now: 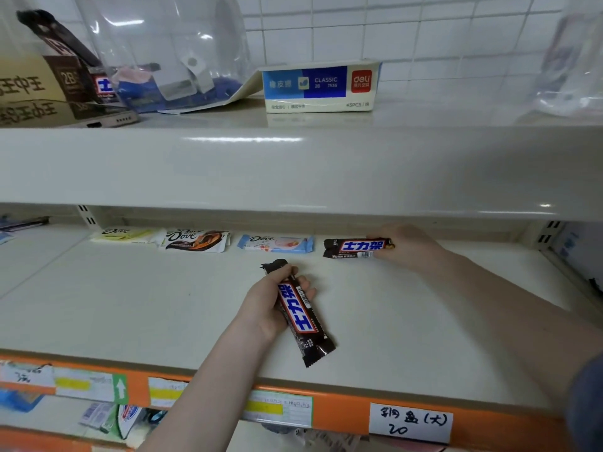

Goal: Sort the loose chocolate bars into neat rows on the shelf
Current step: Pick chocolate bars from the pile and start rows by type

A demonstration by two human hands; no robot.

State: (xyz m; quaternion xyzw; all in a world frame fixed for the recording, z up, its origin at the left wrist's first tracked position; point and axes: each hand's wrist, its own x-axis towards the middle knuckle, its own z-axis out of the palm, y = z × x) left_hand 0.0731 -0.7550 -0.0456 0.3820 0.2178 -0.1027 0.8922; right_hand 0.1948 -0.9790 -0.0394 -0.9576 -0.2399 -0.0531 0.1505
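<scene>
1. Along the far edge of the shelf (pixel 130 308), three Dove bars (pixel 195 240) lie in a row.
2. Right hand (pixel 404 244) pinches a Snickers bar (pixel 355 247), apparently setting it fourth.
3. Left hand (pixel 270 305) grips a second Snickers (pixel 301 316) nearer; it likely needs turning crosswise next.

The cream shelf (pixel 130 305) has an orange front lip bearing paper labels. Along its back lie, left to right, a yellow-green Dove bar (pixel 125 234), a dark Dove bar (pixel 195 240), a light-blue Dove bar (pixel 276 243) and a brown Snickers bar (pixel 354 247). The upper shelf (pixel 293 168) carries a blue-and-cream eraser box (pixel 321 86) and a clear plastic container (pixel 163 50).
</scene>
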